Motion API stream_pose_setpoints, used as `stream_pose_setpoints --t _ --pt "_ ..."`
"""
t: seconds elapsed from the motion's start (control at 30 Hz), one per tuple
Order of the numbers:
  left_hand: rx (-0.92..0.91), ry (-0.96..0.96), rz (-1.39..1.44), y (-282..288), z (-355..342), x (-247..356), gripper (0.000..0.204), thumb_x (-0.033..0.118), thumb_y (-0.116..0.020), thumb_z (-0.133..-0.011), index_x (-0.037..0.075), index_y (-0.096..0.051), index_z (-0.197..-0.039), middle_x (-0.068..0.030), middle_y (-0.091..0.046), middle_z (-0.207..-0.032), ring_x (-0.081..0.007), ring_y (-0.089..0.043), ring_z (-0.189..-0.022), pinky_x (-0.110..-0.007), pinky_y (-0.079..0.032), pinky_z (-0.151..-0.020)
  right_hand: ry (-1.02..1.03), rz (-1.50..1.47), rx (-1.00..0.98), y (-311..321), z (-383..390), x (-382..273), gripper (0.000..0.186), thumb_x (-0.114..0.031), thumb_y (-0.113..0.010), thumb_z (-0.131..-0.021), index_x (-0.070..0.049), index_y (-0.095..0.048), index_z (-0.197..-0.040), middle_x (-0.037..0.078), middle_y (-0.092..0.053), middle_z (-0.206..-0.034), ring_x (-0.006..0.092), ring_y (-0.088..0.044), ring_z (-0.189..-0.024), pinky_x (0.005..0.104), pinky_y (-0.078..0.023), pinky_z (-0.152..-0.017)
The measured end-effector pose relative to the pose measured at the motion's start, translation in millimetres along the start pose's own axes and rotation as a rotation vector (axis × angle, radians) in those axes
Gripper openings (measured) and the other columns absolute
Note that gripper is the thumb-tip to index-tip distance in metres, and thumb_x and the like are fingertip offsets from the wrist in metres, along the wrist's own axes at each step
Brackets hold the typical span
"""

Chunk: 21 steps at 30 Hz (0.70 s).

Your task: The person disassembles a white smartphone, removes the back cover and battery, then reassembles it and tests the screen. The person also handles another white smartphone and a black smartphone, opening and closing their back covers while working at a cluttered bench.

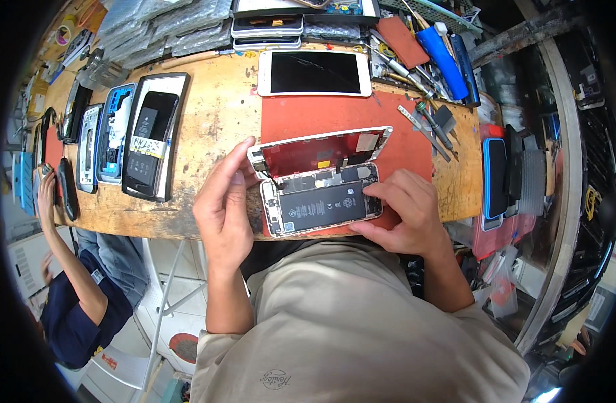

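Both hands — left hand (222, 201), right hand (402, 211) — grip the opened phone (321, 195); fingertips partly hidden.

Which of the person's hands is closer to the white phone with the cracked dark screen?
Left. The left hand reaches up nearer the white phone; the right hand sits lower.

bench: worn wooden top (214, 114) | on it: red mat (335, 117), opened phones (130, 134), hand tools (422, 74)
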State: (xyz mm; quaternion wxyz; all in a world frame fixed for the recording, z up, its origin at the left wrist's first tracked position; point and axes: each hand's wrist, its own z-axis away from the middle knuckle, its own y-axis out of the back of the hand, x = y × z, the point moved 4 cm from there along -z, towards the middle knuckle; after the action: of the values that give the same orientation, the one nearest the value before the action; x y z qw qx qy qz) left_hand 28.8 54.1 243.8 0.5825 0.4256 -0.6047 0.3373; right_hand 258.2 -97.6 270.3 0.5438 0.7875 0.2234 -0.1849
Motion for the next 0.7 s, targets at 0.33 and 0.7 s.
stream_pose_setpoints --t 0.33,0.7 --pt "0.016 0.039 0.014 0 1 -3 0.035 0.007 -0.061 -0.109 -0.005 -0.064 -0.142 -0.0107 -0.070 -0.129 -0.0139 -0.064 -0.115 -0.029 -0.050 -0.102 0.000 -0.009 0.096 -3 6 2 0.047 -0.034 -0.096 -0.069 -0.005 -0.074 -0.097 0.006 -0.063 -0.084 0.0257 -0.064 -0.073 0.0378 -0.050 -0.062" --pt "0.054 -0.013 -0.022 4 4 -11 0.034 0.005 -0.057 -0.110 -0.004 -0.064 -0.142 -0.0080 -0.069 -0.128 -0.0103 -0.062 -0.105 -0.026 -0.049 -0.096 -0.041 0.062 0.231 15 10 3 0.016 -0.007 -0.085 -0.081 -0.004 -0.073 -0.093 0.009 -0.065 -0.082 0.0289 -0.065 -0.071 0.0398 -0.052 -0.063"
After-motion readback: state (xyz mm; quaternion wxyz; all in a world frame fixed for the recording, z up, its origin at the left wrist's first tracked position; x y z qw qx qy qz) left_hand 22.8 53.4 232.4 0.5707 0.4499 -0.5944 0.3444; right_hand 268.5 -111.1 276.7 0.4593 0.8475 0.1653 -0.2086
